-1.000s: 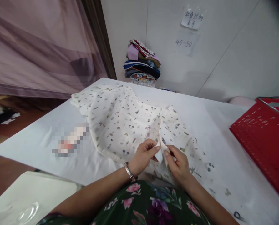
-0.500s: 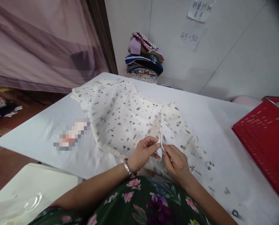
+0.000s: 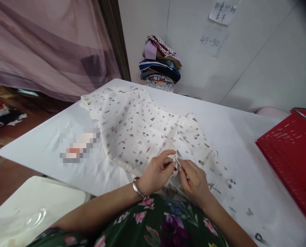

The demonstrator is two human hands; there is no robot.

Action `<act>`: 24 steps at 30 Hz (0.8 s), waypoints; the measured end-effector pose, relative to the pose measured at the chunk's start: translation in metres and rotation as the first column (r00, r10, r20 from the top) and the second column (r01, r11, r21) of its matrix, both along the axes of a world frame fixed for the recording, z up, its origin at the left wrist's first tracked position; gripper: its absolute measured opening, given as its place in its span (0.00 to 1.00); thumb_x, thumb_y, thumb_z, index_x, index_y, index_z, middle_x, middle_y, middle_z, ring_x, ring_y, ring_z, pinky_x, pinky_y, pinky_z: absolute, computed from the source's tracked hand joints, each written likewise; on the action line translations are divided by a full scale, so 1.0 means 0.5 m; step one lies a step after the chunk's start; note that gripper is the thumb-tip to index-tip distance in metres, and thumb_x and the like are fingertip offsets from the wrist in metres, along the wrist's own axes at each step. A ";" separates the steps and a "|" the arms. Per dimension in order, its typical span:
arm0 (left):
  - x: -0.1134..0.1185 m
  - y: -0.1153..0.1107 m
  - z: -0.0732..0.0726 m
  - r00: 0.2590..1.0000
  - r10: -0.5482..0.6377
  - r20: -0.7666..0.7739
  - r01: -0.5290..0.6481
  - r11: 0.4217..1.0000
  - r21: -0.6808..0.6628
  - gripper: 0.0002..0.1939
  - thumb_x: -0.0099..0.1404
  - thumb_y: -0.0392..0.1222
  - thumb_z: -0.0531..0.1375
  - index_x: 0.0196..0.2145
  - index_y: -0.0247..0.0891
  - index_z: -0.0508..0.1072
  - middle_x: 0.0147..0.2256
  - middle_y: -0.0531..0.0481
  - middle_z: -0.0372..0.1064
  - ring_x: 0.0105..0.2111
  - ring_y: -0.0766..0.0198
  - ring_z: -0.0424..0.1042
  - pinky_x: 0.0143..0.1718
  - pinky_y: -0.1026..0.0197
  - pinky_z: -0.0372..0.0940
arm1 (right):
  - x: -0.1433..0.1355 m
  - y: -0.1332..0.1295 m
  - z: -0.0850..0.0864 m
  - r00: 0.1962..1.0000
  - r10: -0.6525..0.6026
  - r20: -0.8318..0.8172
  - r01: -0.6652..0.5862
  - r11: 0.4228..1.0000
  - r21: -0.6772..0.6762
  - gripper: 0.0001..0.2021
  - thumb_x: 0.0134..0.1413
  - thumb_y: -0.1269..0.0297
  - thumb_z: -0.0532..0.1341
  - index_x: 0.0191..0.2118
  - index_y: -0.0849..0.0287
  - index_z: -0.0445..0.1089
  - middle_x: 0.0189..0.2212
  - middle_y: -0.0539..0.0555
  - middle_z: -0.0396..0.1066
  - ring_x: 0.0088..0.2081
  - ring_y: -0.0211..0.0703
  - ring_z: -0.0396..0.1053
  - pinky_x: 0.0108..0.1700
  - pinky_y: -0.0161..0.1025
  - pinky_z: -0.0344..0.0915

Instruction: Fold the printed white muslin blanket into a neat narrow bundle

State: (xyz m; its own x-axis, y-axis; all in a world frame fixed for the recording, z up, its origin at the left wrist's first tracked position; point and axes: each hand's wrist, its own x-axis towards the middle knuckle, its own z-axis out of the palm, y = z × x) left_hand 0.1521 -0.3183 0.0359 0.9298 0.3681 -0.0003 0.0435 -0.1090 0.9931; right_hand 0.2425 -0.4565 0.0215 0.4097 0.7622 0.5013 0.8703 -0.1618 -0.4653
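The left hand [image 3: 156, 171] and the right hand [image 3: 192, 178] met at the near edge of the surface [image 3: 42, 147], each with fingers drawn together, pinching a small fold at the hem of the white printed garment [image 3: 134, 130]. The garment lay spread from that near edge toward the far left corner. A stack of folded clothes [image 3: 160, 65] stood at the far edge against the wall, and a red basket [image 3: 292, 154] sat by the right edge, well apart from the hands.
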 end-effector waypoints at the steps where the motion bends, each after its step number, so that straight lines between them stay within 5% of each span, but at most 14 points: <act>1: -0.002 0.001 0.000 1.000 -0.006 0.008 0.005 0.998 0.065 0.18 0.63 0.39 0.53 0.51 0.39 0.62 0.23 0.57 0.65 0.24 0.70 0.65 0.30 0.66 0.65 | 0.000 0.000 0.000 1.000 0.002 0.012 -0.002 1.000 -0.006 0.14 0.58 0.71 0.52 0.50 0.63 0.65 0.35 0.59 0.70 0.37 0.44 0.68 0.38 0.40 0.68; 7: -0.008 0.004 0.010 0.997 -0.070 0.036 0.049 0.906 0.419 0.22 0.64 0.35 0.49 0.56 0.38 0.55 0.26 0.55 0.69 0.24 0.69 0.66 0.29 0.66 0.61 | -0.003 0.001 0.007 0.999 0.006 0.034 -0.004 0.998 -0.056 0.14 0.59 0.70 0.51 0.49 0.64 0.65 0.34 0.59 0.69 0.36 0.45 0.67 0.37 0.40 0.67; 16: -0.005 -0.005 0.014 0.992 -0.118 -0.034 0.107 0.704 0.702 0.24 0.67 0.39 0.45 0.60 0.36 0.51 0.29 0.47 0.72 0.25 0.62 0.70 0.28 0.61 0.61 | -0.004 0.006 -0.011 0.998 0.020 0.065 -0.017 0.999 -0.046 0.13 0.58 0.68 0.52 0.46 0.65 0.65 0.34 0.60 0.69 0.35 0.47 0.68 0.34 0.42 0.68; 21: 0.015 0.005 0.026 0.985 -0.169 0.015 0.120 0.756 0.643 0.25 0.67 0.43 0.48 0.60 0.39 0.52 0.32 0.49 0.74 0.28 0.62 0.72 0.30 0.63 0.62 | 0.025 -0.018 0.002 0.972 0.144 -0.187 -0.137 0.989 0.051 0.14 0.60 0.70 0.49 0.49 0.58 0.64 0.37 0.57 0.70 0.38 0.44 0.69 0.37 0.39 0.69; 24: 0.041 0.027 0.031 0.989 -0.145 0.023 0.103 0.793 0.600 0.22 0.65 0.44 0.51 0.57 0.43 0.58 0.33 0.51 0.75 0.29 0.64 0.72 0.31 0.64 0.63 | 0.059 -0.067 0.027 0.974 0.049 -0.221 -0.028 0.995 0.097 0.13 0.59 0.67 0.52 0.49 0.55 0.66 0.40 0.56 0.70 0.40 0.45 0.70 0.39 0.37 0.69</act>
State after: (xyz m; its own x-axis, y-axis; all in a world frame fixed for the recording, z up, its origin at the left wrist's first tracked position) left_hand 0.1725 -0.3046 0.0513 0.9576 0.1569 0.2416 -0.0726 -0.6803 0.7294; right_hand 0.2718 -0.4898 0.0349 0.4900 0.7341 0.4700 0.7479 -0.0771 -0.6593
